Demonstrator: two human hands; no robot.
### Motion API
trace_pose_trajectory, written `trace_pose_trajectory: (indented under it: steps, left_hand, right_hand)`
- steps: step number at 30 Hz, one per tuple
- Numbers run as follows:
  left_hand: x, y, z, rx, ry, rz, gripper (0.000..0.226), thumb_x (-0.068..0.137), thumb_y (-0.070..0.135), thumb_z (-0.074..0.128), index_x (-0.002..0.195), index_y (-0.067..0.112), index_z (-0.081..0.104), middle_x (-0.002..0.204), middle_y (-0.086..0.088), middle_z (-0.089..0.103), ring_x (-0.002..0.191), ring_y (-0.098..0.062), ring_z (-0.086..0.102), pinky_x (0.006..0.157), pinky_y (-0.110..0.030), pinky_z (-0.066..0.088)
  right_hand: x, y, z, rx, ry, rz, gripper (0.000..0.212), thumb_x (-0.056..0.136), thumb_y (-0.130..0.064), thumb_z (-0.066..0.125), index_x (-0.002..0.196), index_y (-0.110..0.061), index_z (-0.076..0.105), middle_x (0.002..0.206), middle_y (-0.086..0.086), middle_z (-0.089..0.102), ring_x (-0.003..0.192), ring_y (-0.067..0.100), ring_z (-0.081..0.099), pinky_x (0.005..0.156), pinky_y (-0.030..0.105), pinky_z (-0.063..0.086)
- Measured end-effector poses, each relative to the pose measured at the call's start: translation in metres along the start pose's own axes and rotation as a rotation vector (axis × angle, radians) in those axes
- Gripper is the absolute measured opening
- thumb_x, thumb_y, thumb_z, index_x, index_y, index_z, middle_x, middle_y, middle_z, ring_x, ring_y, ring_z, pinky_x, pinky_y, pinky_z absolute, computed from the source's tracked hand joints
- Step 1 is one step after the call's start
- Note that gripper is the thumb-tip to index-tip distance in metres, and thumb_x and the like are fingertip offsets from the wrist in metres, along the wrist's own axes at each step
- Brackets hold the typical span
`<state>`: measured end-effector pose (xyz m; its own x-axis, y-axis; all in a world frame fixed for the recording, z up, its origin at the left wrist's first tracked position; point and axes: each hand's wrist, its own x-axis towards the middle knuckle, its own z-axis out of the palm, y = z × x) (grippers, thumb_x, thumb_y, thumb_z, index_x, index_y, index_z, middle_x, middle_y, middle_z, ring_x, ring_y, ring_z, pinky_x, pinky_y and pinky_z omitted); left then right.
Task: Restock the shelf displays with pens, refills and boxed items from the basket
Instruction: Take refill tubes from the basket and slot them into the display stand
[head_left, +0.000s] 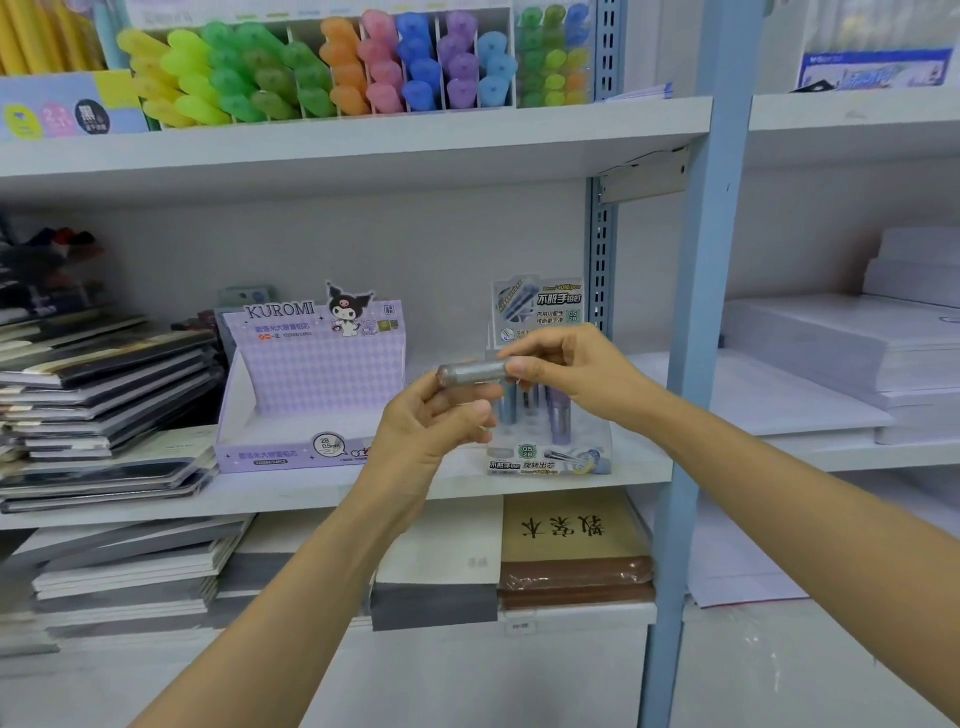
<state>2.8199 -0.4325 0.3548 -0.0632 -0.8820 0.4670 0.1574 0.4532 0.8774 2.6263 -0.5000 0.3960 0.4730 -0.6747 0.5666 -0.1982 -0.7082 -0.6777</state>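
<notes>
The left hand (436, 423) and right hand (569, 366) pinch 1 refill tube (471, 373) mid-frame; I'd tip it upright for the display box (550, 462) behind.

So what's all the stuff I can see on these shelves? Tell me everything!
refill tube: one, clear grey, held out before the middle shelf
Kuromi box: one, purple, middle shelf, left of the refill display
refill display: one, clear, a few blue and purple tubes inside, middle shelf, behind the refill tube
highlighters: many, yellow, green, orange, pink, blue, purple, top shelf
notebooks: one stack, mostly dark, middle shelf far left
paper stacks: several, white, right of the blue post
wrapped packet: one, tan and brown, bottom shelf
left hand: one, grips the tube's left end
right hand: one, pinches the tube's right end
</notes>
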Motion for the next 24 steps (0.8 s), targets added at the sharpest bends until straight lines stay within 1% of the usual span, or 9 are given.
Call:
trace_pose_trajectory:
  steps: [2,4,8,11,13,15,17,20,24]
  left_hand:
    - [0.002,0.001,0.004,0.021,0.064,0.067,0.029,0.076,0.017,0.072,0.105,0.014,0.069,0.093,-0.006,0.074,0.074,-0.016,0.066,0.070,-0.024,0.055]
    - [0.005,0.001,0.008,0.036,0.133,0.103,0.023,0.078,0.016,0.071,0.101,0.014,0.071,0.082,-0.002,0.072,0.067,-0.013,0.062,0.067,-0.021,0.054]
    - [0.009,0.000,0.010,0.193,0.205,0.138,0.011,0.086,0.018,0.070,0.096,0.021,0.072,0.080,0.005,0.073,0.067,-0.009,0.062,0.065,-0.019,0.053]
    - [0.010,-0.001,0.011,0.347,0.226,0.144,0.011,0.083,0.025,0.073,0.093,0.019,0.074,0.080,0.004,0.074,0.070,-0.008,0.063,0.066,-0.019,0.053]
    - [0.011,-0.003,0.012,0.442,0.204,0.129,0.015,0.083,0.027,0.075,0.092,0.015,0.075,0.081,-0.001,0.074,0.074,-0.012,0.064,0.072,-0.027,0.054]
    - [0.012,-0.005,0.014,0.511,0.186,0.134,0.015,0.082,0.028,0.075,0.090,0.015,0.075,0.079,0.000,0.073,0.074,-0.013,0.064,0.071,-0.026,0.053]
    - [0.011,-0.008,0.017,0.591,0.177,0.174,0.013,0.083,0.029,0.075,0.090,0.018,0.074,0.078,0.004,0.072,0.071,-0.006,0.062,0.068,-0.018,0.048]
    - [0.006,-0.014,0.018,0.729,0.098,0.231,0.025,0.087,0.029,0.070,0.111,0.021,0.065,0.096,0.009,0.069,0.086,-0.002,0.060,0.076,-0.016,0.047]
    - [-0.009,-0.037,0.008,1.223,-0.208,0.361,0.048,0.094,0.035,0.059,0.139,0.023,0.047,0.137,0.007,0.052,0.129,-0.010,0.042,0.109,-0.025,0.028]
  right_hand:
    - [-0.003,-0.001,0.001,-0.008,-0.026,-0.002,0.014,0.091,-0.015,0.064,0.099,-0.008,0.072,0.080,-0.009,0.072,0.075,0.003,0.067,0.069,0.016,0.052]
    - [-0.006,-0.004,0.003,-0.054,-0.066,-0.007,0.016,0.093,-0.019,0.062,0.097,-0.008,0.073,0.073,-0.014,0.069,0.068,-0.003,0.062,0.063,0.010,0.046]
    - [-0.010,-0.006,0.003,-0.143,-0.114,-0.014,0.032,0.090,-0.038,0.056,0.098,-0.012,0.074,0.082,0.009,0.070,0.079,0.032,0.062,0.072,0.041,0.049]
    - [-0.008,-0.008,0.001,-0.085,-0.037,-0.038,0.032,0.094,-0.034,0.054,0.119,-0.016,0.066,0.097,0.002,0.069,0.087,0.014,0.066,0.081,0.028,0.054]
    - [-0.007,-0.010,0.000,0.017,-0.019,-0.038,0.035,0.092,-0.031,0.059,0.126,-0.022,0.059,0.103,0.005,0.066,0.093,0.017,0.065,0.089,0.030,0.054]
    - [-0.006,-0.013,0.002,-0.009,-0.063,-0.062,0.035,0.090,-0.025,0.066,0.124,-0.024,0.061,0.100,0.002,0.064,0.096,0.021,0.063,0.091,0.031,0.053]
    - [-0.004,-0.015,0.004,-0.103,-0.072,-0.103,0.026,0.089,-0.018,0.068,0.114,-0.019,0.067,0.095,-0.008,0.065,0.090,0.010,0.063,0.085,0.025,0.053]
    - [0.000,-0.014,0.001,-0.072,0.096,-0.098,0.018,0.090,-0.012,0.066,0.108,-0.013,0.068,0.095,-0.004,0.068,0.088,0.008,0.065,0.084,0.025,0.055]
    - [0.003,0.001,-0.012,-0.097,0.370,0.017,0.019,0.089,-0.011,0.066,0.108,-0.008,0.067,0.098,0.008,0.067,0.093,0.026,0.065,0.089,0.039,0.054]
